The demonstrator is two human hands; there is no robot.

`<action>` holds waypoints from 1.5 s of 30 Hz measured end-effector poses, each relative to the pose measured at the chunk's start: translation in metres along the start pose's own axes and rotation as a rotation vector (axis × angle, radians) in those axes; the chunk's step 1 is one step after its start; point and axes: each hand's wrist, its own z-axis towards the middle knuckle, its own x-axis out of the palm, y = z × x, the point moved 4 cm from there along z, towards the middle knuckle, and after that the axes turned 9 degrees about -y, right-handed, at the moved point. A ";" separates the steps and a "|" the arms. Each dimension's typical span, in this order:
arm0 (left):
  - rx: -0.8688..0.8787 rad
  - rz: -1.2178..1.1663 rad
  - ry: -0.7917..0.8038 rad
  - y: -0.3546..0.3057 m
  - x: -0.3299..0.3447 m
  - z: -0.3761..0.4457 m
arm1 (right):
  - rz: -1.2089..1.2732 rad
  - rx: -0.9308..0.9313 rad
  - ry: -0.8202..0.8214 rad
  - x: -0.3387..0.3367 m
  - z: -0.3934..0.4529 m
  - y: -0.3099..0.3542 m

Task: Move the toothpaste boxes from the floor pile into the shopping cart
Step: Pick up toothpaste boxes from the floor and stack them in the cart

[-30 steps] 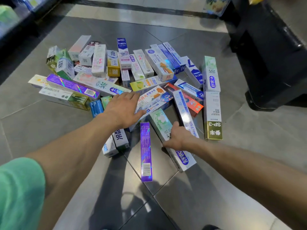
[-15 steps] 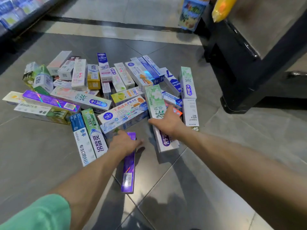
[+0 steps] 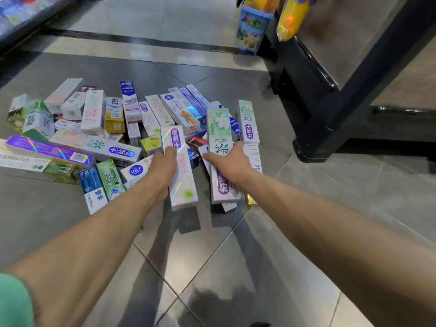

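Both hands have lifted a box each since a moment ago: the left hand grips a shiny white box, and the right hand holds a green box marked "茶". Most of the toothpaste pile lies on the floor at middle left. This looks like the pick-up step; next both boxes need carrying to the cart, which is out of sight.
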 end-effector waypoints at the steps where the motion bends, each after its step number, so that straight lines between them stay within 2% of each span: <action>1: 0.041 -0.046 -0.022 -0.014 0.002 0.001 | 0.015 0.007 -0.001 -0.001 0.000 0.003; 4: 0.117 -0.137 -0.078 -0.038 0.001 0.006 | 0.069 0.016 -0.007 -0.003 0.000 0.016; 7: 0.157 -0.187 -0.033 -0.048 -0.003 0.008 | 0.199 0.031 0.022 0.000 0.003 0.032; 11: 0.107 -0.247 -0.011 -0.053 -0.018 0.009 | 0.286 0.063 0.071 0.007 0.010 0.053; 13: 0.111 -0.227 -0.006 -0.058 -0.029 0.006 | 0.315 0.056 0.102 0.009 0.012 0.064; 16: 0.222 -0.147 0.032 -0.081 -0.046 0.002 | 0.358 -0.004 0.146 0.012 0.011 0.084; 22: 0.320 -0.087 0.057 -0.173 -0.080 -0.041 | 0.400 -0.004 0.181 -0.004 -0.029 0.146; 27: 0.270 -0.059 0.066 -0.280 -0.119 -0.116 | 0.458 0.049 0.213 -0.075 -0.089 0.239; 31: 0.243 -0.060 0.077 -0.401 -0.158 -0.194 | 0.463 0.052 0.207 -0.157 -0.141 0.347; 35: 0.310 -0.044 0.104 -0.538 -0.198 -0.284 | 0.539 0.064 0.161 -0.253 -0.217 0.464; 39: 0.370 -0.063 0.135 -0.651 -0.234 -0.359 | 0.558 -0.011 0.156 -0.335 -0.285 0.568; 45: 0.436 -0.153 0.131 -0.754 -0.255 -0.450 | 0.627 -0.112 0.203 -0.432 -0.353 0.679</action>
